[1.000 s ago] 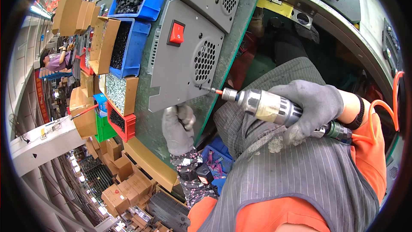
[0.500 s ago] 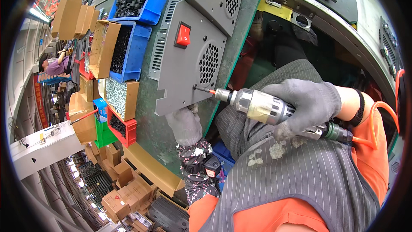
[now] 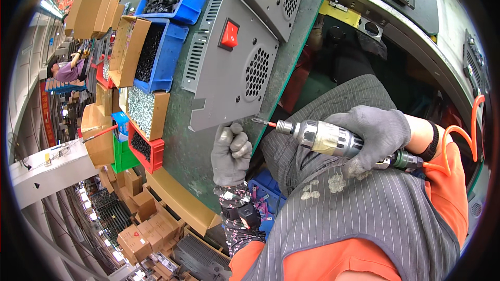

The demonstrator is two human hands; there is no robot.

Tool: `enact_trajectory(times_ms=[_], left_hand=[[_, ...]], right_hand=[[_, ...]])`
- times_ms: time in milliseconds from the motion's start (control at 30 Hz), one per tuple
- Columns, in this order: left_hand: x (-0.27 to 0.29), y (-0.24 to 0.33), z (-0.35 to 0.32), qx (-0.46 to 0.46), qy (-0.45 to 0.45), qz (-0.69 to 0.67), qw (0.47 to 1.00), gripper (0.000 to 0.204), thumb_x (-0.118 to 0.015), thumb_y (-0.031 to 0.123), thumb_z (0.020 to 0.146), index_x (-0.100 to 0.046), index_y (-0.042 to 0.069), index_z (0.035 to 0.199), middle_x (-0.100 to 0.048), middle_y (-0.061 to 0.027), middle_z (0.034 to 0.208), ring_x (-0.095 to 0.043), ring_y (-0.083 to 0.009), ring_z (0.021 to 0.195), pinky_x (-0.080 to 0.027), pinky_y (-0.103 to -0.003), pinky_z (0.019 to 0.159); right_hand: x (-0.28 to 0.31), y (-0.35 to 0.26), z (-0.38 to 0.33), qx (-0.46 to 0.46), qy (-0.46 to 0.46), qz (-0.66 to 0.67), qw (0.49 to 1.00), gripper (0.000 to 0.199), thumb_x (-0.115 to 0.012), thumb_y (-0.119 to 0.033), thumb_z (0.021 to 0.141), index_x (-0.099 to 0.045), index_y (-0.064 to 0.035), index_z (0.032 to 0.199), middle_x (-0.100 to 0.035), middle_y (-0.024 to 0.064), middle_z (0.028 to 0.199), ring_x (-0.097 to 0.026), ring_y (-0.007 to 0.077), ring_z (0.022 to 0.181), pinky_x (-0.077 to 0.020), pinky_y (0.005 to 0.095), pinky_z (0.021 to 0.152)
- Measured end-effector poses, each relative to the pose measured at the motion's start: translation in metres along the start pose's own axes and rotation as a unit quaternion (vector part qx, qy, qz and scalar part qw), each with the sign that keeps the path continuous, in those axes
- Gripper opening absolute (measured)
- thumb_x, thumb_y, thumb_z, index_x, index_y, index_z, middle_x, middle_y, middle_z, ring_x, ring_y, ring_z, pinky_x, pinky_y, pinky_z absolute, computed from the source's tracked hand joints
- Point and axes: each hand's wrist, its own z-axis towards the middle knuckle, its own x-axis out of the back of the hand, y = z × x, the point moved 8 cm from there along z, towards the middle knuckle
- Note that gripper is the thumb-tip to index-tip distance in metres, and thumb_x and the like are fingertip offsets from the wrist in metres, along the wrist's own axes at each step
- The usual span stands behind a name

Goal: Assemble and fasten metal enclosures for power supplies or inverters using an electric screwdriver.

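My right hand point(image 3: 372, 132), in a grey glove, grips a silver air screwdriver point(image 3: 328, 138). Its bit points left, with the tip just off the lower edge of a grey metal panel point(image 3: 219, 80); whether a screw sits on it I cannot make out. The panel carries a red rocker switch point(image 3: 229, 35) and a round patch of vent holes point(image 3: 257, 73), with dark screw heads near the patch. Below the panel's near corner, my gloved left hand point(image 3: 233, 151) has its fingers curled in; anything inside them is hidden.
Blue bins of black parts point(image 3: 179, 0), a cardboard box of small silver screws point(image 3: 140, 106) and a red bin point(image 3: 151, 151) line the green bench's point(image 3: 182, 151) left side. Another vented grey panel point(image 3: 265, 0) stands beyond. An orange air hose point(image 3: 474, 119) loops at right.
The screwdriver bit has come away from the panel's screw toward the near edge. My left hand has drawn back from the panel's lower edge and turned, fingers curled.
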Motion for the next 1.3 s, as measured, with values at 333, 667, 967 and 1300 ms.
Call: enact_trajectory(times_ms=[333,667,967,1300], left_hand=[[-0.017,-0.010,-0.019,-0.057,0.010,0.248,0.967,0.031,-0.053,0.027,0.093,-0.052,0.001,0.111,-0.051,0.0003,0.067,-0.036,-0.0056,0.050,-0.029,-0.017,0.040],[-0.030,-0.020,-0.020,-0.095,0.120,0.351,0.924,0.037,-0.051,0.040,0.093,-0.052,0.003,0.097,-0.044,0.0021,0.059,-0.034,-0.0052,0.041,-0.025,-0.018,0.033],[-0.040,-0.018,-0.018,-0.169,0.073,0.486,0.854,0.049,-0.055,0.051,0.087,-0.058,0.003,0.096,-0.052,0.0012,0.061,-0.045,-0.0052,0.050,-0.036,-0.018,0.044],[-0.024,0.078,0.002,-0.204,0.068,0.909,0.358,0.036,-0.063,0.031,0.083,-0.061,0.002,0.104,-0.064,-0.0089,0.085,-0.060,-0.0204,0.079,-0.047,-0.033,0.071]], right_hand=[[-0.016,0.002,0.012,-0.015,-0.051,0.007,0.999,0.065,-0.076,-0.029,0.066,-0.050,0.0015,0.117,-0.065,0.0137,0.091,-0.064,0.0240,0.084,-0.0508,0.0333,0.074],[-0.019,0.007,0.011,-0.025,-0.056,0.030,0.998,0.062,-0.078,-0.027,0.067,-0.052,0.0000,0.116,-0.064,0.0105,0.094,-0.062,0.0209,0.086,-0.0501,0.0326,0.076],[-0.009,0.010,0.003,-0.012,-0.038,0.038,0.998,0.056,-0.078,-0.027,0.067,-0.054,-0.0002,0.110,-0.063,0.0096,0.091,-0.061,0.0189,0.084,-0.0490,0.0315,0.075],[0.059,0.050,-0.011,-0.048,0.123,-0.004,0.991,0.062,-0.077,-0.029,0.065,-0.053,0.0023,0.113,-0.063,0.0129,0.087,-0.061,0.0210,0.081,-0.0490,0.0329,0.074]])
